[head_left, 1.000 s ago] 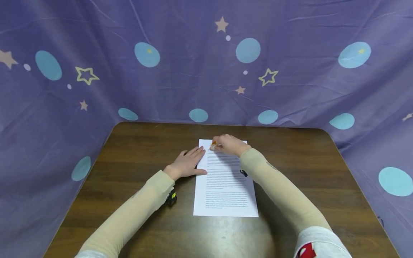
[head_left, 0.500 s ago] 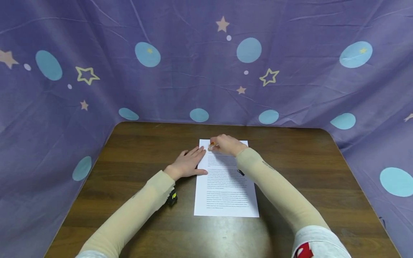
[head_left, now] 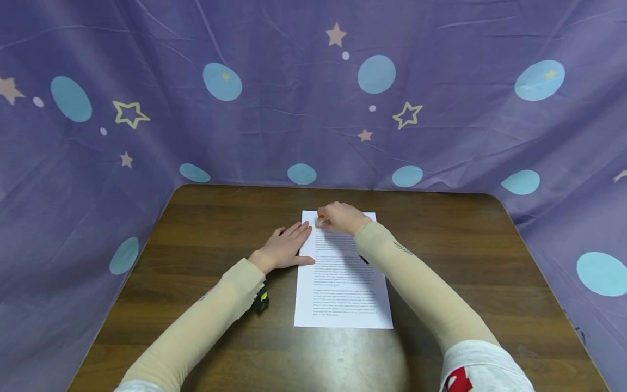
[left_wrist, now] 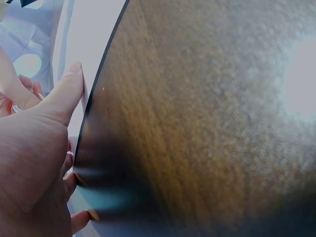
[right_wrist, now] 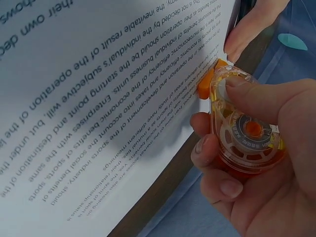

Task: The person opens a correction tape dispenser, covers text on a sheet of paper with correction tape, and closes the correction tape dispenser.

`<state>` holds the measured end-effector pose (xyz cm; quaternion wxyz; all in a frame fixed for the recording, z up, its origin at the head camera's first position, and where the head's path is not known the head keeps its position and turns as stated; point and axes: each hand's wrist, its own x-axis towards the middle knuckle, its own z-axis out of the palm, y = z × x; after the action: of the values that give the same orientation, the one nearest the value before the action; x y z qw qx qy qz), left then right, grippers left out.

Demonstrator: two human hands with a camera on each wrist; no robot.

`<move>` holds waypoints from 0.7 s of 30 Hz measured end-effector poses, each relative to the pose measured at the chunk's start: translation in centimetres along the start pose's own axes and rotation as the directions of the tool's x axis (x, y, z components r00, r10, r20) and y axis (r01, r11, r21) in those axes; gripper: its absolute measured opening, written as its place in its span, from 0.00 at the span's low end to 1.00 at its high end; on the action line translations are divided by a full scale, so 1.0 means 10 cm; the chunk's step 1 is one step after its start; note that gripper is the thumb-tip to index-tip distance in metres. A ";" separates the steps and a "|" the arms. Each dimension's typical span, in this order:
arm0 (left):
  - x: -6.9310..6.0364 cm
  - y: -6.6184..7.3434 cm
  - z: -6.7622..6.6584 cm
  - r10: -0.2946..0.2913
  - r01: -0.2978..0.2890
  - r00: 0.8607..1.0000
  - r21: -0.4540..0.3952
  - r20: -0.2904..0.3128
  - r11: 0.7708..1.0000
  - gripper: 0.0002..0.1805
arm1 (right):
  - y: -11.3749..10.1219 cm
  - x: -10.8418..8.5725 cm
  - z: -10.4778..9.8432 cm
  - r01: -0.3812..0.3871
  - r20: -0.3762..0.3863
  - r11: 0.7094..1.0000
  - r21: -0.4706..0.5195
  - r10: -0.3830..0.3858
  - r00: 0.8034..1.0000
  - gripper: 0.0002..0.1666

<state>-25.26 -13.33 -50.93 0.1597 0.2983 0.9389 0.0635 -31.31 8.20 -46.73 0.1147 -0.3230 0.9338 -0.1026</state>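
Observation:
A printed sheet of paper (head_left: 343, 294) lies on the brown table. The left hand (head_left: 284, 250) rests flat with fingers spread on the sheet's left edge; the left wrist view shows its thumb (left_wrist: 66, 94) along that edge. Near the sheet's top left, the right hand (head_left: 343, 218) grips a small clear and orange tape dispenser (head_left: 321, 221). In the right wrist view the thumb and curled fingers of the right hand (right_wrist: 261, 123) hold the round transparent dispenser (right_wrist: 247, 138), its orange tip (right_wrist: 206, 84) at the printed lines.
The wooden table (head_left: 220, 218) extends around the sheet on all sides. A purple curtain (head_left: 294, 81) with stars and blue ovals hangs behind it and at both sides.
The right hand with the dispenser has moved slightly left along the top of the sheet. The left hand and the sheet have stayed in place.

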 end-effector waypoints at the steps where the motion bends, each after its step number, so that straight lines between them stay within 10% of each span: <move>1: 0.00 0.00 0.00 0.001 -0.001 1.000 -0.003 0.001 1.000 0.53 | 0.00 0.00 0.00 -0.004 0.003 1.000 0.001 0.004 1.000 0.10; 21: -0.03 0.04 -0.04 -0.005 0.005 1.000 0.008 0.000 1.000 0.52 | 0.11 -0.08 0.00 -0.017 -0.003 1.000 0.011 0.017 1.000 0.09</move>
<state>-24.94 -13.14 -50.38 0.1588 0.2967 0.9398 0.0595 -31.31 9.50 -46.92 0.1157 -0.3143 0.9361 -0.1071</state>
